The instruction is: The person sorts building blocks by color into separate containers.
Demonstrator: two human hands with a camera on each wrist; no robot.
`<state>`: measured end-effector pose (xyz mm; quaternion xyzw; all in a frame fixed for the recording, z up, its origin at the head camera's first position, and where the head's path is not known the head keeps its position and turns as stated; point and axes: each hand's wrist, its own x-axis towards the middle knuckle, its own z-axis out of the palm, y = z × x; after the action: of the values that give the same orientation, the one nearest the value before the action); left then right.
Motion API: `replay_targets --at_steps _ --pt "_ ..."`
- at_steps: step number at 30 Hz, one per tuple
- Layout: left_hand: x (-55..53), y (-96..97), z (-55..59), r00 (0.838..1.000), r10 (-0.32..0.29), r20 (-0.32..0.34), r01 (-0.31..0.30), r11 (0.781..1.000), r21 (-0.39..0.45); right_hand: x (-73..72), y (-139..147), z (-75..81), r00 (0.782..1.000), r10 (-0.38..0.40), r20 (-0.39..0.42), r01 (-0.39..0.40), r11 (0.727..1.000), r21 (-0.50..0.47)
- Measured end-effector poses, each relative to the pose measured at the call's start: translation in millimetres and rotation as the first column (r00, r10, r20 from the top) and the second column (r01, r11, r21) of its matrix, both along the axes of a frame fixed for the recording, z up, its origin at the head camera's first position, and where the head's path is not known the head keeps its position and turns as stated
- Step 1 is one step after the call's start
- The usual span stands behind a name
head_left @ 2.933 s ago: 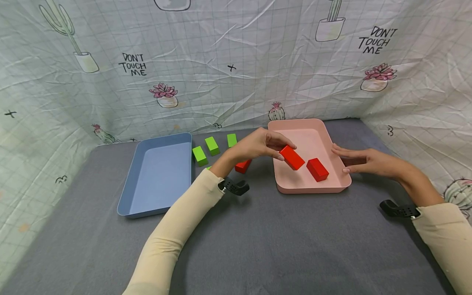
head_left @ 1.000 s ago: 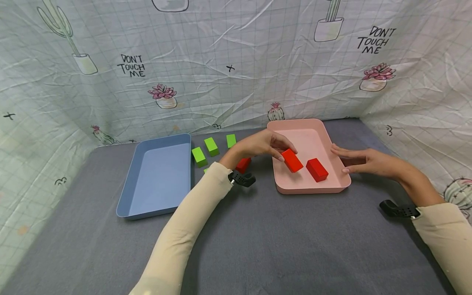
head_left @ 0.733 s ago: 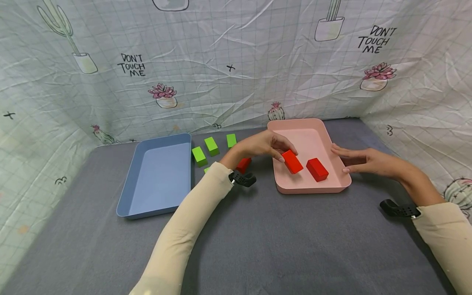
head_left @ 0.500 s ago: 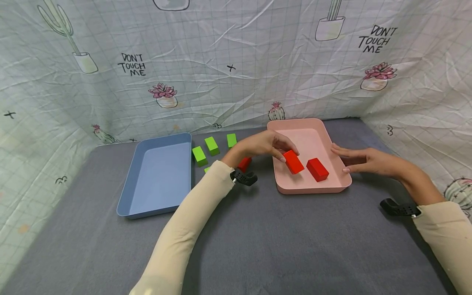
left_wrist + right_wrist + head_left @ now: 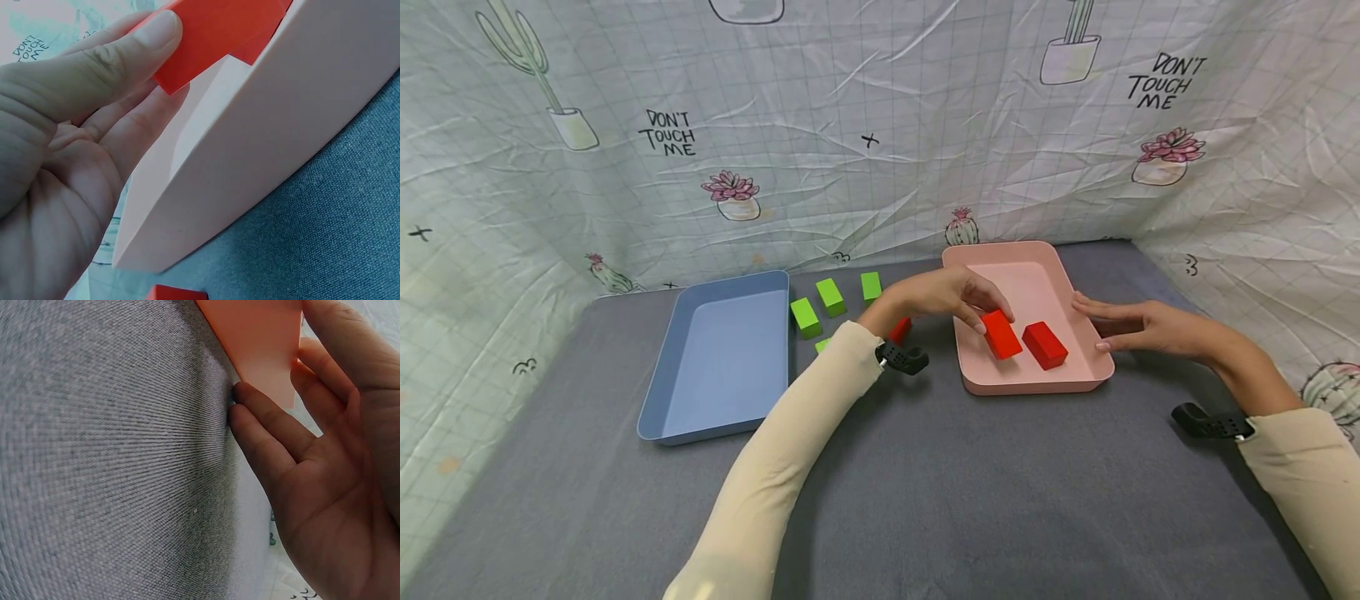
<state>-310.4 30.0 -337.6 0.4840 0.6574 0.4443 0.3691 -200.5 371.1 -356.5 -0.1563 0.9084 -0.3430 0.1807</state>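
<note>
Between thumb and fingers, my left hand (image 5: 946, 292) pinches a red block (image 5: 1002, 335) at a tilt, over the left part of the pink tray (image 5: 1026, 283). The left wrist view shows the thumb laid on the block's face and the block (image 5: 219, 37) just above the tray's side wall (image 5: 244, 144). A second red block (image 5: 1045, 346) lies inside the tray, right of the held one. My right hand (image 5: 1138, 325) rests its fingertips on the tray's right wall, fingers fairly straight; in the right wrist view, two fingers (image 5: 262, 419) reach down by the wall's foot.
A blue tray (image 5: 718, 358) stands on the grey cloth at left. Several green blocks, such as this green block (image 5: 806, 318), lie between the trays. Another red block (image 5: 900, 331) is half hidden behind the left wrist. A patterned curtain (image 5: 820, 125) rises behind.
My left hand, with the red block, has shifted a little right and nearer, deeper over the pink tray; the block has turned steeper. My right hand has stayed at the tray's wall.
</note>
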Motion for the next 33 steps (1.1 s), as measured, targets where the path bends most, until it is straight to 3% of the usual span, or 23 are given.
replay_targets --at_steps 8,20,33 --pt "-1.1 3.7 -0.7 1.0 -0.024 0.017 0.024 1.0 -0.016 -0.4 -0.5 -2.0 1.0 0.004 -0.006 -0.004 1.0 -0.014" --pt "-4.0 10.3 -2.5 0.998 -0.064 -0.023 0.063 0.997 -0.035 -0.1 -0.7 -3.3 1.0 -0.002 -0.004 0.002 1.0 -0.026" --pt "-7.2 19.5 -0.4 0.998 -0.065 -0.025 0.062 0.993 -0.097 -1.2 -0.2 -3.8 1.0 0.012 -0.004 -0.012 0.999 -0.048"
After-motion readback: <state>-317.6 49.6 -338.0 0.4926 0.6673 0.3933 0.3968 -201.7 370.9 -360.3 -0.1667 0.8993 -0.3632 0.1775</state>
